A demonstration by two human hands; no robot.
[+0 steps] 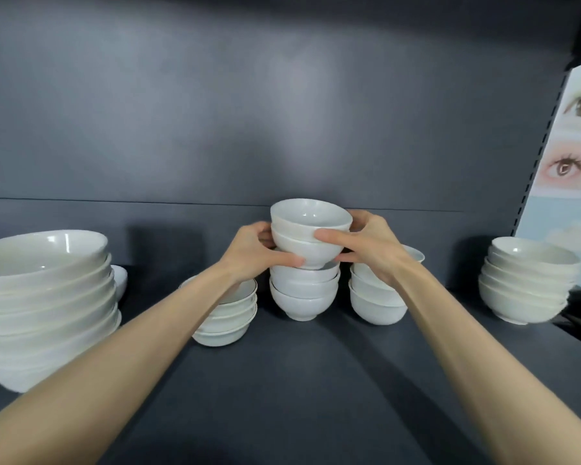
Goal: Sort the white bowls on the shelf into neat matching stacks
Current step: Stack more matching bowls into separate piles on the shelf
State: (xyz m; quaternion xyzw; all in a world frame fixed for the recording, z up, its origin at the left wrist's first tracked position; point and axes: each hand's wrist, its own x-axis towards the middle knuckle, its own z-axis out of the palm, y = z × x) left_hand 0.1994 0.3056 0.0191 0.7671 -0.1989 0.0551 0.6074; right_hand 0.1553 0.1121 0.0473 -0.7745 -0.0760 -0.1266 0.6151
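Two nested small white bowls (pixel 307 231) are held between both hands at the top of a centre stack (pixel 303 293) of small white bowls. My left hand (pixel 254 251) grips them from the left with the thumb curled under the lower bowl. My right hand (pixel 366 248) grips them from the right, thumb across the front. The pair tilts slightly, and I cannot tell whether it rests on the stack. A stack of shallow small bowls (pixel 227 317) stands to the left, partly behind my left forearm. Another stack of small bowls (pixel 376 297) stands to the right behind my right wrist.
A tall stack of large white bowls (pixel 44 303) fills the left end of the dark shelf (pixel 299 380). A stack of medium white bowls (pixel 527 283) stands at the far right. A poster with eyes (pixel 571 156) and a slotted upright bound the right side.
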